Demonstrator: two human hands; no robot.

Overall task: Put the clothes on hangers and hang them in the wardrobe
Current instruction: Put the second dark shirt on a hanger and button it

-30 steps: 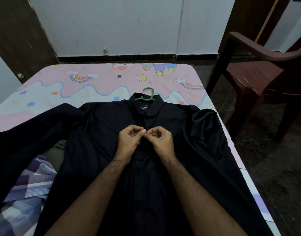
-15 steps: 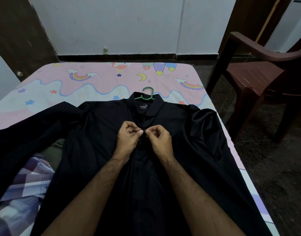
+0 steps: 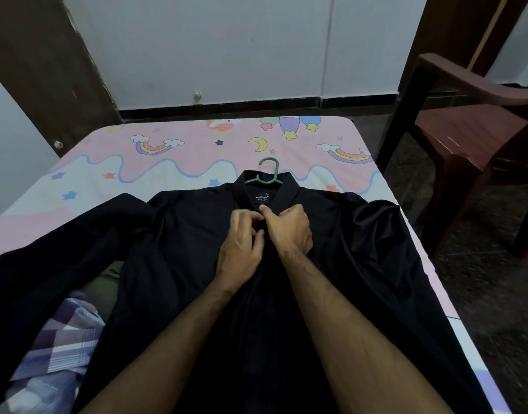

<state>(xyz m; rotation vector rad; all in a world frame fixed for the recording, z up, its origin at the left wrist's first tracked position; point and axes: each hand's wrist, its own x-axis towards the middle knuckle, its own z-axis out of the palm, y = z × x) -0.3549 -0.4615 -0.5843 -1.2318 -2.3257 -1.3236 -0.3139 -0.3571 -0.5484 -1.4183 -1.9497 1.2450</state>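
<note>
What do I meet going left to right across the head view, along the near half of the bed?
Checked shirt → olive garment → left hand → right hand, both on the black shirt → bed edge → chair.

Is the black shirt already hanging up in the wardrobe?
No, the black shirt lies flat on the bed, with the green hanger in its collar.

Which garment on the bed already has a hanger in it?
The black shirt, whose green hanger hook pokes out of its collar. The plaid shirt and olive garment beside it show no hanger.
</note>
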